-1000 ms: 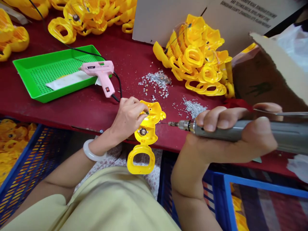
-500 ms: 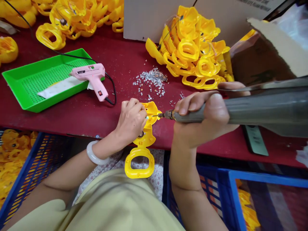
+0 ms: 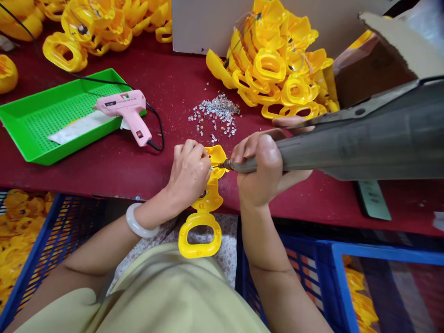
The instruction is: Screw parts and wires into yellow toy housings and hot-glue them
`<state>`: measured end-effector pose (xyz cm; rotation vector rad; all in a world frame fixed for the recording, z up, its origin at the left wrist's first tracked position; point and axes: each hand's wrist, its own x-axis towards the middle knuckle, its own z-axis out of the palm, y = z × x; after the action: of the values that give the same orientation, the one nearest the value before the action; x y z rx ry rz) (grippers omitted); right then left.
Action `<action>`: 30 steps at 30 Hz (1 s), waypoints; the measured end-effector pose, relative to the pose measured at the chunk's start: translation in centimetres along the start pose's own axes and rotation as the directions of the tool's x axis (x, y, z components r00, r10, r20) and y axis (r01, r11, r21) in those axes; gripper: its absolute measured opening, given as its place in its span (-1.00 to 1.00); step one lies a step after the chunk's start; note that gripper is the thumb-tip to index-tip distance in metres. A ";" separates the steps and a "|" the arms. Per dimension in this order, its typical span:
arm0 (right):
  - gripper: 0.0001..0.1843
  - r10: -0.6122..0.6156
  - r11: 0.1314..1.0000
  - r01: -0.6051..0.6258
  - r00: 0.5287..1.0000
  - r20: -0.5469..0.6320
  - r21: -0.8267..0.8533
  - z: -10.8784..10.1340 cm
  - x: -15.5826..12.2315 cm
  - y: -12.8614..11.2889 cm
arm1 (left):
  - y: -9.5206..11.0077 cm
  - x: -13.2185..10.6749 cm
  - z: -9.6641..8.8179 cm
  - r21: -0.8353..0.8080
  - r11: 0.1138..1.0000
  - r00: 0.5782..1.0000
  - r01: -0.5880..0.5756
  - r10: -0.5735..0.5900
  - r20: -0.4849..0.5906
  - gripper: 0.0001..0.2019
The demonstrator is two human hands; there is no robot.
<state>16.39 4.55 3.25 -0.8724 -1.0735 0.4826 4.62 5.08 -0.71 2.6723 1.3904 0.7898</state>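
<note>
My left hand (image 3: 189,173) grips a yellow plastic toy part (image 3: 203,217) at the front edge of the red table (image 3: 138,162); its ring handle hangs over my lap. Fingers of that hand pinch near a small screw on the part's upper end. My right hand (image 3: 265,169) is wrapped round a grey electric screwdriver (image 3: 347,138), whose bit tip touches the part right beside my left fingers. A little pile of silver screws (image 3: 217,113) lies on the table just behind the part.
A pink glue gun (image 3: 126,113) with a black cord rests by a green tray (image 3: 52,115) at left. Heaps of yellow parts (image 3: 277,74) sit at the back by cardboard boxes (image 3: 378,60). Blue crates (image 3: 52,240) with more yellow parts stand below the table.
My right hand has brought the screwdriver leftward until its bit meets the yellow part. My left hand has kept its hold on the part.
</note>
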 end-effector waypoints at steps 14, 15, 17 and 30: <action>-0.83 -0.067 0.990 0.052 0.990 0.122 0.129 0.3 0.4 1.4 | 0.4 0.0 0.4 0.041 0.999 0.999 -0.006 0.008 -0.046 -0.81; -0.83 -0.074 0.991 0.060 0.990 0.122 0.117 0.3 0.4 1.6 | 0.4 0.0 0.5 0.035 0.999 0.999 -0.001 0.003 -0.045 -0.80; -0.82 -0.067 0.994 0.053 0.988 0.143 0.096 0.3 0.4 2.1 | 0.4 0.1 0.5 0.021 1.000 1.000 0.012 -0.011 -0.029 -0.80; -0.78 0.038 0.995 -0.041 0.998 0.041 0.086 0.6 0.3 1.1 | 1.4 0.6 -0.4 0.151 0.978 0.980 0.143 -0.162 0.117 -0.88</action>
<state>16.06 5.60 2.65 -0.8114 -1.0645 0.5776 5.80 4.60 0.21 2.6203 1.6515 0.5133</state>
